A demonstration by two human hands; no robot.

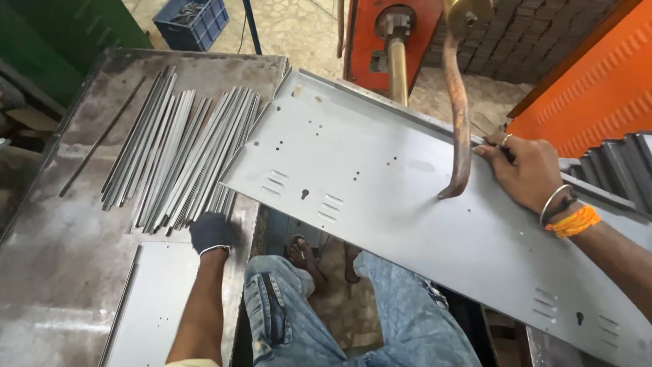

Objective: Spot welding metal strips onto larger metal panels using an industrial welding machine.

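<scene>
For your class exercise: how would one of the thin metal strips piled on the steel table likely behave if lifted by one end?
A metal strip looks long and thin, so it would probably sag or spring. The pile lies loose by the gloved left hand, so neighbours may slide on the steel table.

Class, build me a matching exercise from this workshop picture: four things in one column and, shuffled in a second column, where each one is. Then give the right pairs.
Things
1. left hand
2. right hand
3. blue crate
4. curved copper arm

Places
A. on the floor, beyond the table's far edge
B. gloved, at the near ends of the metal strips
C. on the far edge of the grey sheet-metal panel
D. coming down from above, its tip at the panel's surface

Pairs: 1-B, 2-C, 3-A, 4-D
</scene>
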